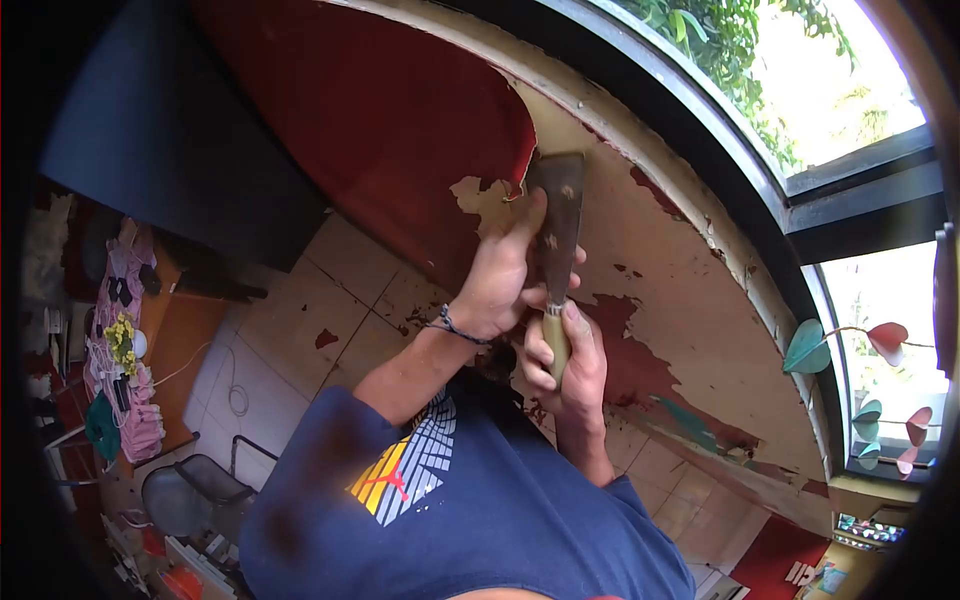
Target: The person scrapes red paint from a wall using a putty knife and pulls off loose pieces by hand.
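My right hand (572,352) is wrapped round the pale handle of a scraper (564,225), whose wide metal blade points up along the wall (660,260). The blade's edge lies near the border of the red paint (400,110), where the wall shows beige. My left hand (503,270) is beside the blade, thumb raised near a torn flap of paint (487,204); its other fingers are partly behind the blade, and I cannot make out what they hold, if anything.
A dark-framed window (790,200) runs along the upper right, with heart-shaped decorations (806,348) hanging by it. Paint flakes (326,339) lie on the tiled floor (290,300). A chair (195,495) and a cluttered table (170,350) stand at the left.
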Motion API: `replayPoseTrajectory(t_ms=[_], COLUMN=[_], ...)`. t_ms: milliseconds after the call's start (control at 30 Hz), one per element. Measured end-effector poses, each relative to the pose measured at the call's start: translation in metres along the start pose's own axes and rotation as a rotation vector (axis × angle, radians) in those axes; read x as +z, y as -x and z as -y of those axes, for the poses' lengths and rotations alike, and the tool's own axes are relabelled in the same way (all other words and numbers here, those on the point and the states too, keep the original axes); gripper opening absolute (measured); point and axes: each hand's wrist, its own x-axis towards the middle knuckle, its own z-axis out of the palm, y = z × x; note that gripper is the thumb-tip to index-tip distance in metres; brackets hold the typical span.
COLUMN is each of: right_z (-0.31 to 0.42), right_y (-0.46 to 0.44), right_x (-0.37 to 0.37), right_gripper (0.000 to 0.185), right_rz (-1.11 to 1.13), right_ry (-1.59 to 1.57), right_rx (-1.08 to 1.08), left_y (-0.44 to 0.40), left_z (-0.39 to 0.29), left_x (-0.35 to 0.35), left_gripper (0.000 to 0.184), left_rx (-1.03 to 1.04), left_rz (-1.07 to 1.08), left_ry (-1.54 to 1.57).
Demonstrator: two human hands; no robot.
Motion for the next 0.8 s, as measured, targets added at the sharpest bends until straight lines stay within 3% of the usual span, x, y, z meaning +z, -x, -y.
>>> replayPoseTrajectory(t_ms=[167, 233, 367, 433, 633, 700, 800], right_z=[-0.003, -0.003, -0.011, -0.006, -0.014, -0.006, 0.000], right_y=[0.013, 0.017, 0.007, -0.003, 0.018, 0.012, 0.006], right_x=[-0.014, -0.015, -0.010, -0.007, 0.002, 0.000, 0.008], right_gripper=[0.044, 0.039, 0.040, 0.042, 0.042, 0.041, 0.038], right_rz=[0.075, 0.005, -0.176, -0.110, -0.225, -0.196, -0.216], right_ry=[-0.014, 0.190, 0.209, 0.241, 0.219, 0.262, 0.304], right_rx=[-0.030, -0.180, -0.239, -0.221, -0.228, -0.217, -0.213], left_y=[0.000, -0.008, -0.010, -0.005, 0.003, 0.000, -0.007], left_z=[0.006, 0.014, 0.016, 0.006, 0.008, 0.008, -0.004], left_x=[0.009, 0.004, 0.000, 0.005, 0.003, 0.004, -0.002], left_gripper=[0.043, 0.044, 0.041, 0.042, 0.042, 0.041, 0.040], left_rx=[0.033, 0.147, 0.173, 0.169, 0.098, 0.106, 0.150], left_rz=[-0.047, -0.016, 0.084, 0.068, 0.199, 0.127, 0.267], left_ry=[-0.084, -0.054, -0.028, -0.005, -0.040, -0.019, -0.079])
